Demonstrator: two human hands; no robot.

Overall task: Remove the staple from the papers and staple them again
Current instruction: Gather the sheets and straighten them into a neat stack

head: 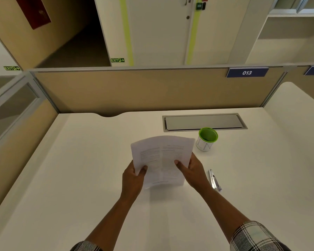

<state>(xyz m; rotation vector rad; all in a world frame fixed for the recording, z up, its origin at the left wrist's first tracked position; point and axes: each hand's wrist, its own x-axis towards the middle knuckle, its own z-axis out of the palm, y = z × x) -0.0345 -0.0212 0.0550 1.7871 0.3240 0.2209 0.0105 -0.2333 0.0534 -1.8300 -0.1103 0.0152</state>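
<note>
Both hands, left hand (133, 175) and right hand (192, 170), pinch the white printed papers (161, 160) above the pale surface (80, 178); sheets may fan apart, and the silver metal stapler (214, 180) at four o'clock sits unreached.

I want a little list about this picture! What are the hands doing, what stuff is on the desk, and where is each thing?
left hand: grips the left edge of the papers, thumb on top
right hand: grips the right edge of the papers, thumb on top
papers: printed sheets, held up above the desk, slightly curved
stapler: silver, lying on the desk just right of the right hand, untouched
cup: white with green inside, upright, behind the papers to the right
desk: white
staple: too small to see
</note>
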